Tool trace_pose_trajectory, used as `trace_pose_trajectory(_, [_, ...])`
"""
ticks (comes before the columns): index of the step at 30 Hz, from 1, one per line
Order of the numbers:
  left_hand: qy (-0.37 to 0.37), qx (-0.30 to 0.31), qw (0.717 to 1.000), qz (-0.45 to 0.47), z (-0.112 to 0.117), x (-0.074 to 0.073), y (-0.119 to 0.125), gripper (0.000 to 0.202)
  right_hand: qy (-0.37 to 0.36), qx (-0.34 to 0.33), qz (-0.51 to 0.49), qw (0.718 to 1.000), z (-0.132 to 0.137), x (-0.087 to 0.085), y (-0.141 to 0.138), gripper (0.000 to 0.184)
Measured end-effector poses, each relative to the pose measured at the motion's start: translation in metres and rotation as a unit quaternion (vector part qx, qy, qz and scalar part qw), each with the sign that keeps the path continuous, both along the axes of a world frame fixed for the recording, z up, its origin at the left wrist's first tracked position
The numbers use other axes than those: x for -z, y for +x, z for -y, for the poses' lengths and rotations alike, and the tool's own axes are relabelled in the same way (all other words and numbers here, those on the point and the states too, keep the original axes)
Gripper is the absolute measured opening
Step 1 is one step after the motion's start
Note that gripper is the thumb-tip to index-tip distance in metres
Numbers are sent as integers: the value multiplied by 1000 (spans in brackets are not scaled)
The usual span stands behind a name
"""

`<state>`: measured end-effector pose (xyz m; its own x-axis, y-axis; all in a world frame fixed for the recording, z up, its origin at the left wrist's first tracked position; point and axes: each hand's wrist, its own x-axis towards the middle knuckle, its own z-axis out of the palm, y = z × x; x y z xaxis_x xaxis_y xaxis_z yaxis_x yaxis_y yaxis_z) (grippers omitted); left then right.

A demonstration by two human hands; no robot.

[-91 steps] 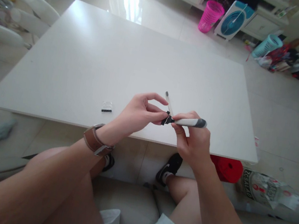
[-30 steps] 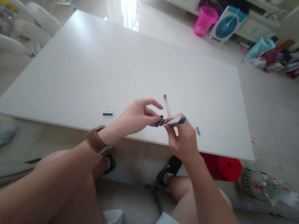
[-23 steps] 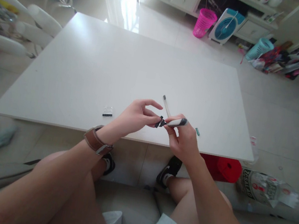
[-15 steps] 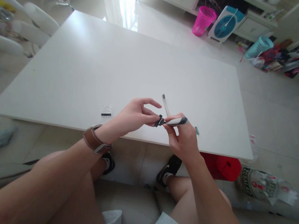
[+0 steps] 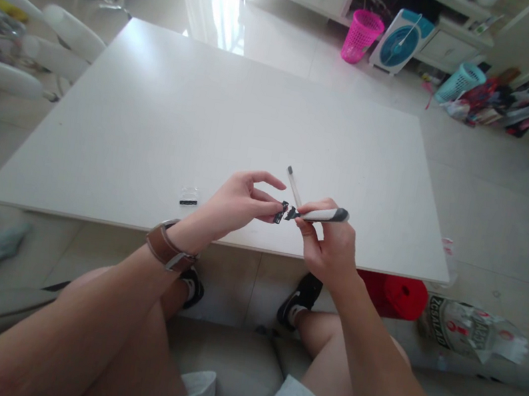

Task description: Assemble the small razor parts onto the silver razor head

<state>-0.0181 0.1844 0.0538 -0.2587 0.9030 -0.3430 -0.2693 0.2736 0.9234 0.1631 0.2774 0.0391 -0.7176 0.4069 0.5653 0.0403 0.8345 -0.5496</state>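
My left hand [image 5: 238, 202] pinches a small black piece [image 5: 282, 212] between thumb and fingers, just above the near edge of the white table [image 5: 167, 114]. My right hand [image 5: 332, 246] grips a white handle with a dark grey end [image 5: 323, 215], its black tip facing the small piece with a narrow gap between them. A thin white stick with a grey tip [image 5: 293, 185] lies on the table just behind my hands. A small clear and black cap [image 5: 188, 197] rests on the table to the left of my left hand.
White chairs [image 5: 41, 46] stand at the table's left side. On the floor lie a red object [image 5: 393, 294] under the table edge and a crumpled plastic bag [image 5: 471, 327]. A pink basket [image 5: 361, 35], a fan [image 5: 399, 41] and a teal basket [image 5: 461, 82] stand far behind.
The black piece in my left hand has come apart from the handle's tip. My right hand has drawn the handle a little to the right, so the small teal bit on the table is hidden.
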Motion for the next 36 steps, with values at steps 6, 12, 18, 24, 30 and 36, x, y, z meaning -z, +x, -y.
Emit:
trace_pose_trajectory(6, [12, 10, 1000, 25, -1, 3, -1, 37, -6, -15, -8, 1000, 1, -1, -1, 14])
trace_pose_trajectory(12, [24, 12, 999, 42, 0, 3, 0, 35, 4, -24, -13, 1000, 1, -3, -1, 16])
trace_pose_trajectory(18, [27, 11, 999, 36, 1, -1, 1, 36, 5, -25, -13, 1000, 0, -5, 2, 17])
trace_pose_trajectory(24, [50, 5, 998, 23, 3, -2, -1, 39, -6, -13, -39, 999, -1, -8, 5, 19])
trace_pose_trajectory(30, [76, 14, 995, 66, 5, 1, 0, 38, -37, -7, -72, 997, 3, -10, 8, 23])
trace_pose_trajectory(36, [86, 22, 993, 74, 6, -1, 1, 38, -14, -2, -63, 998, 4, -14, 10, 22])
